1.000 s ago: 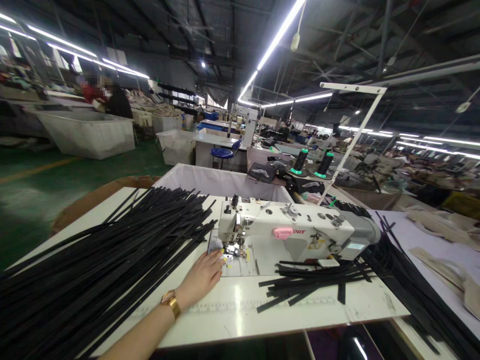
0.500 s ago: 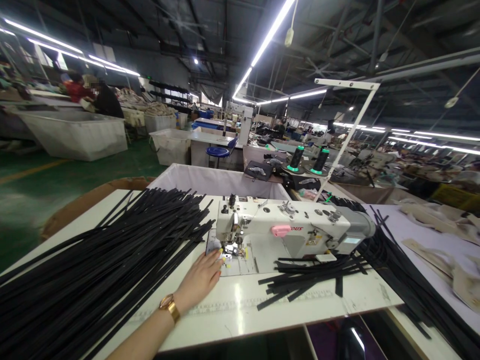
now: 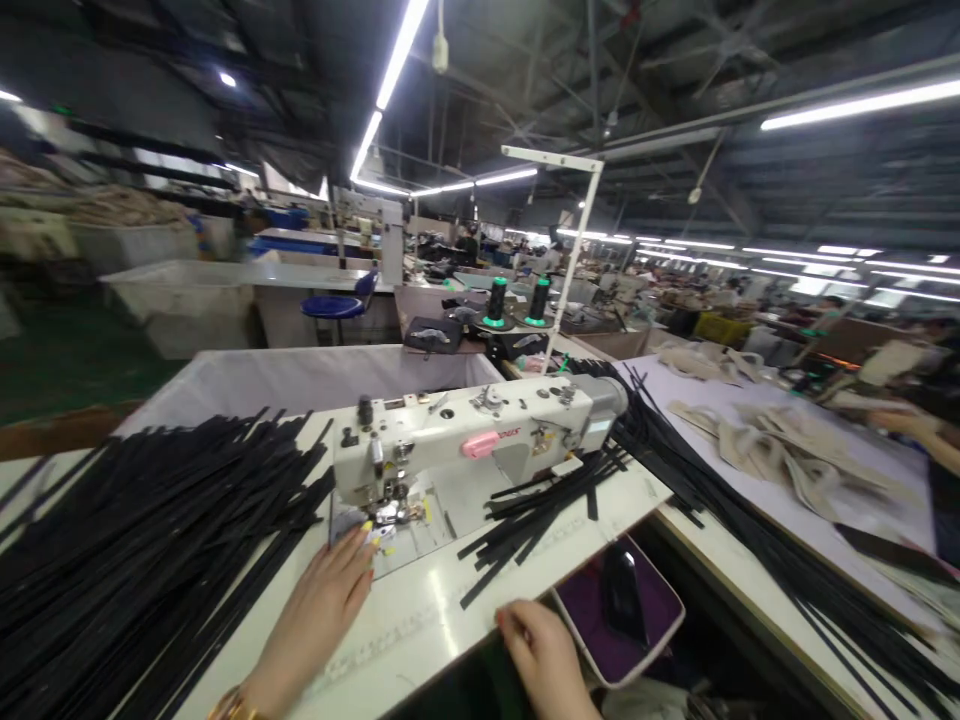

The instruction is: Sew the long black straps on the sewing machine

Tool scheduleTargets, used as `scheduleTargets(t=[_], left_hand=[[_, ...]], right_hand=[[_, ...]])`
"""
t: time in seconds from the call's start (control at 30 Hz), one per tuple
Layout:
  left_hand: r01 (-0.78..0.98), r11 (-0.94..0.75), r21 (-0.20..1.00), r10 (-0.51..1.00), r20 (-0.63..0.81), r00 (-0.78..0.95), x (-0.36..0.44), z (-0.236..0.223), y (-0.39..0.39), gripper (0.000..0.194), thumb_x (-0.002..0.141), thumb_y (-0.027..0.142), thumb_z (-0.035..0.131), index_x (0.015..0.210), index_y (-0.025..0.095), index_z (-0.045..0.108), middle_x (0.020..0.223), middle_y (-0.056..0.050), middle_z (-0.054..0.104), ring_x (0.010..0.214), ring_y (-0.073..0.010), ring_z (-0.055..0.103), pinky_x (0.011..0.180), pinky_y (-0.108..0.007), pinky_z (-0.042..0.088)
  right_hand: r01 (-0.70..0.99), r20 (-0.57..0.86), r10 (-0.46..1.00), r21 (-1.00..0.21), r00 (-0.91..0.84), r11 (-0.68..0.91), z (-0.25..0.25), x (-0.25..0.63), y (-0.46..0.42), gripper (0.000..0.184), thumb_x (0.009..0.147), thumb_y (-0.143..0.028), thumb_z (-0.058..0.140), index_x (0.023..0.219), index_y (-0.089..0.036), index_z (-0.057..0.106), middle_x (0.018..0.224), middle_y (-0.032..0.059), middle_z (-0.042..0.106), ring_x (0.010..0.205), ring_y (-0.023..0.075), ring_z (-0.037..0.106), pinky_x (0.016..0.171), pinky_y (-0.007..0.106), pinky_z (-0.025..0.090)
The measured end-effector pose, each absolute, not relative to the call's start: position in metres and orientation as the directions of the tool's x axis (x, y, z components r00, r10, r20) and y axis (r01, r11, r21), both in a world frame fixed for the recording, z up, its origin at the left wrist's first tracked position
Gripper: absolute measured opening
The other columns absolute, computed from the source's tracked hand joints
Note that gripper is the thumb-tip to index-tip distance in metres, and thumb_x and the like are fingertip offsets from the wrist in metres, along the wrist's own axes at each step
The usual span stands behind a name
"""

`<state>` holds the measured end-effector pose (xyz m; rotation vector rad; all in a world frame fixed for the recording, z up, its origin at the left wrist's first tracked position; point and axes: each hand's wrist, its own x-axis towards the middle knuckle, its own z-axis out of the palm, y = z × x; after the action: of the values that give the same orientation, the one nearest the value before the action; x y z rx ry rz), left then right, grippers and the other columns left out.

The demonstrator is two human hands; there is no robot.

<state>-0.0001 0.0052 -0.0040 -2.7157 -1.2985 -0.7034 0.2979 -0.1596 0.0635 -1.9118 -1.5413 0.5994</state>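
My left hand [image 3: 319, 610] lies flat on the white table [image 3: 427, 620], fingers stretched toward the needle plate of the white sewing machine [image 3: 465, 440]; it holds nothing. My right hand [image 3: 544, 655] rests at the table's front edge with fingers curled, close to the near ends of a small pile of black strips [image 3: 536, 510] under the machine's arm; I cannot make out anything in it. A large heap of long black strips [image 3: 142, 550] covers the table left of the machine.
A purple tray [image 3: 641, 625] with a dark object sits below the table edge at right. More black strips [image 3: 750, 520] and beige pieces [image 3: 772, 450] lie on the right-hand table, where another person's arm [image 3: 922, 435] shows. Thread cones [image 3: 517, 300] stand behind; a white bin [image 3: 300, 375] beyond.
The view has swung to the right. My right hand has come into view at the table's front edge. My left hand stays by the needle plate.
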Motion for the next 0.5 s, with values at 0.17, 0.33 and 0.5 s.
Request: scheduleTargets(t=[0.17, 0.33, 0.5], left_hand=[[0.72, -0.681, 0.129, 0.697, 0.413, 0.586, -0.012, -0.037, 0.023, 0.045, 0.092, 0.043, 0.046, 0.128, 0.019, 0.06, 0.141, -0.009, 0.053, 0.13, -0.0326, 0.049, 0.105, -0.055, 0.043], [0.714, -0.688, 0.129, 0.693, 0.408, 0.594, -0.017, -0.052, 0.032, 0.047, 0.091, 0.044, 0.046, 0.128, 0.019, 0.061, 0.141, -0.008, 0.052, 0.13, -0.031, 0.049, 0.106, -0.053, 0.044], [0.702, -0.707, 0.083, 0.653, 0.457, 0.604, -0.016, -0.048, 0.038, 0.043, 0.089, 0.043, 0.049, 0.123, 0.022, 0.065, 0.134, -0.006, 0.058, 0.121, -0.0291, 0.058, 0.096, -0.047, 0.054]], right_hand=[[0.948, 0.149, 0.944, -0.168, 0.294, -0.269, 0.098, 0.388, -0.122, 0.024, 0.093, -0.022, 0.04, 0.101, -0.022, 0.063, 0.099, 0.0056, 0.068, 0.089, 0.0192, 0.067, 0.073, 0.026, 0.047], [0.979, 0.078, 0.976, -0.03, 0.204, -0.202, 0.103, 0.424, -0.088, 0.022, 0.087, -0.015, 0.045, 0.092, -0.02, 0.065, 0.105, 0.0094, 0.066, 0.078, 0.0215, 0.069, 0.064, 0.029, 0.047], [0.998, 0.053, 0.996, -0.013, 0.066, -0.066, 0.105, 0.431, -0.071, 0.019, 0.086, -0.011, 0.047, 0.086, -0.018, 0.064, 0.101, 0.0109, 0.067, 0.075, 0.0217, 0.07, 0.065, 0.03, 0.048]])
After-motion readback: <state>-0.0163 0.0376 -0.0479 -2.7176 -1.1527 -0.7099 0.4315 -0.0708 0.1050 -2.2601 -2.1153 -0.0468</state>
